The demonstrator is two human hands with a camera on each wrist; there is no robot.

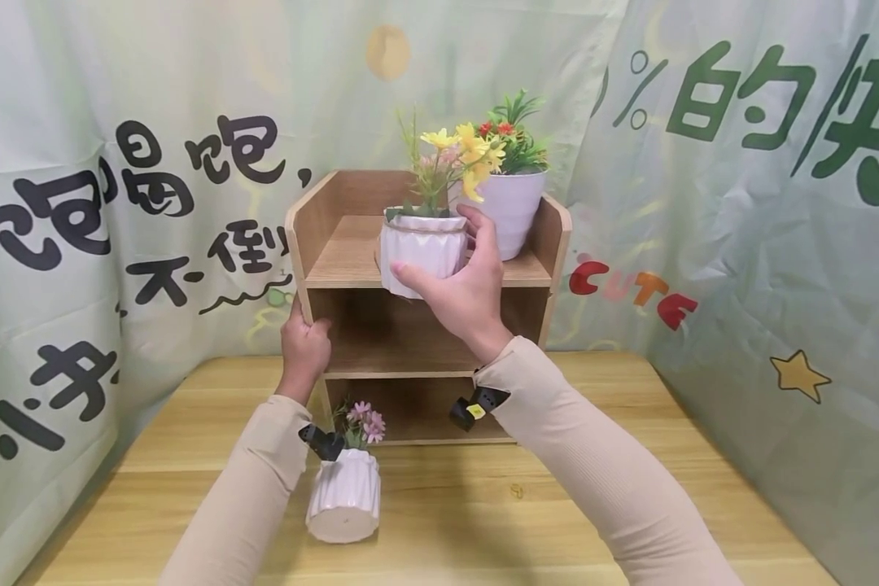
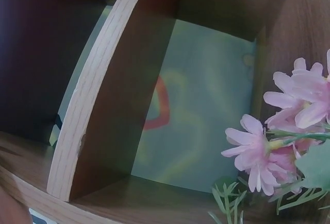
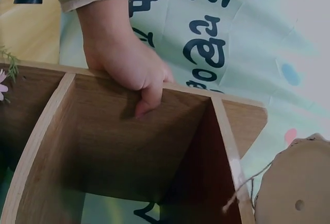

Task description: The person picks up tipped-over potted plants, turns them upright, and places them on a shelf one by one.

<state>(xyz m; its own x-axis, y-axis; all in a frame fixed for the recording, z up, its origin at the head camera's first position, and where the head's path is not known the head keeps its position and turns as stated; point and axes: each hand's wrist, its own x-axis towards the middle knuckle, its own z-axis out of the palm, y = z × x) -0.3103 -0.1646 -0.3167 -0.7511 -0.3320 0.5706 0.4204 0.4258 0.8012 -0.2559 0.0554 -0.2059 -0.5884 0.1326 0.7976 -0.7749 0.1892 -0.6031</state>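
Observation:
My right hand [image 1: 472, 285] grips a white fluted flowerpot [image 1: 425, 248] with yellow and pink flowers. It is at the front of the top shelf of a small wooden shelf unit [image 1: 428, 374]; whether it touches the board I cannot tell. In the right wrist view the pot's round underside [image 3: 296, 188] shows, with a string hanging by it. My left hand [image 1: 305, 346] holds the unit's left side panel, its thumb inside the middle compartment in the right wrist view. Below my left wrist, another white fluted pot [image 1: 344, 496] with pink flowers [image 2: 252, 152] stands on the table.
A larger white pot [image 1: 516, 212] with green leaves and red flowers stands at the right of the top shelf. The wooden table [image 1: 439, 529] carries the unit. Printed curtains [image 1: 740, 244] hang behind and on both sides.

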